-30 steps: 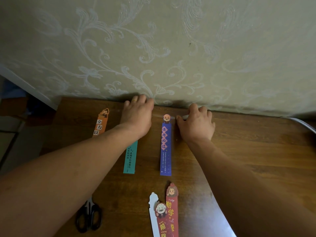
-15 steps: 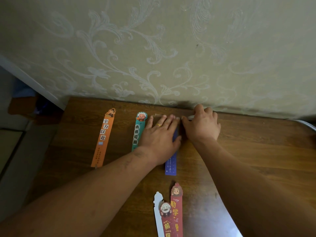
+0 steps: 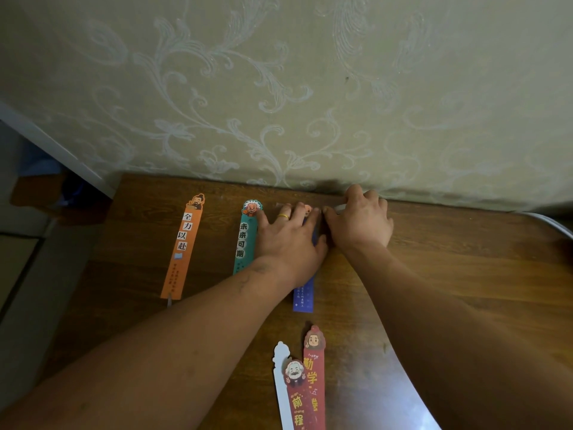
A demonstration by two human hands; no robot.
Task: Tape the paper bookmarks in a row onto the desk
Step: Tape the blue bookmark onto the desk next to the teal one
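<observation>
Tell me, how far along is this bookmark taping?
Seemingly done: the orange bookmark and teal bookmark lie side by side near the wall, their tape too faint to confirm. In hand: the left hand presses on the blue bookmark while the right hand pinches a pale strip, probably tape, at its top. Left: three loose bookmarks overlap closer in on the desk.

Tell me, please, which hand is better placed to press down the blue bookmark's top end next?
Left, probably: the left hand lies flat on the blue bookmark, straight fingers at its top end. The right hand sits beside it, fingers curled on a pale strip, seemingly tape.
</observation>
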